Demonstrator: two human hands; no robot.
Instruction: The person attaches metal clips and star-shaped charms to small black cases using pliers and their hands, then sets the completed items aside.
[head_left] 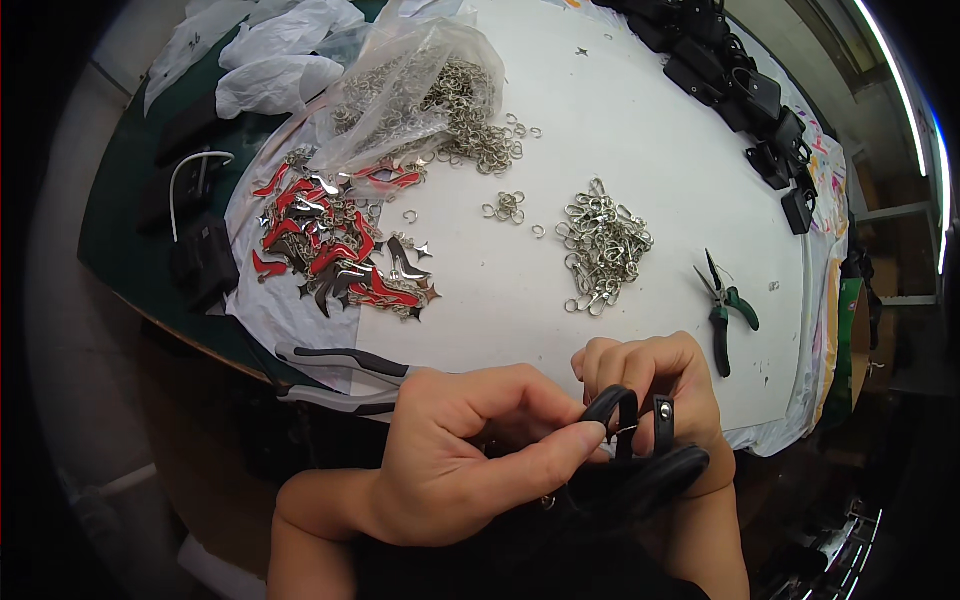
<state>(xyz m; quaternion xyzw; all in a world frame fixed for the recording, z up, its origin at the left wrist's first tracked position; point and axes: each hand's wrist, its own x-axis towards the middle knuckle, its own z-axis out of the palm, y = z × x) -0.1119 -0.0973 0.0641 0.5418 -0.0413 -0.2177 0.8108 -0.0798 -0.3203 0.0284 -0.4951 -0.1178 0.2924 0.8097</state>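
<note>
Close to my body, both hands work at a black leather-like strap piece (655,475) with loops and a metal stud on an upright tab. My left hand (470,455) pinches a strap loop between thumb and forefinger. Curled around the far side of the piece, my right hand (665,380) grips it; its fingertips are partly hidden. A thin metal bit shows between the hands, too small to make out. Pliers with grey and black handles (345,365) stick out to the left behind my left hand; their jaws are hidden, and I cannot tell whether that hand holds them.
Snap hook clasps (605,245) lie heaped mid-table. Red and black shoe-shaped charms (340,245) are piled at the left, below a clear bag (400,85) spilling metal rings (480,145). Green-handled pliers (725,310) lie right. Black boxy items (740,90) line the far right edge.
</note>
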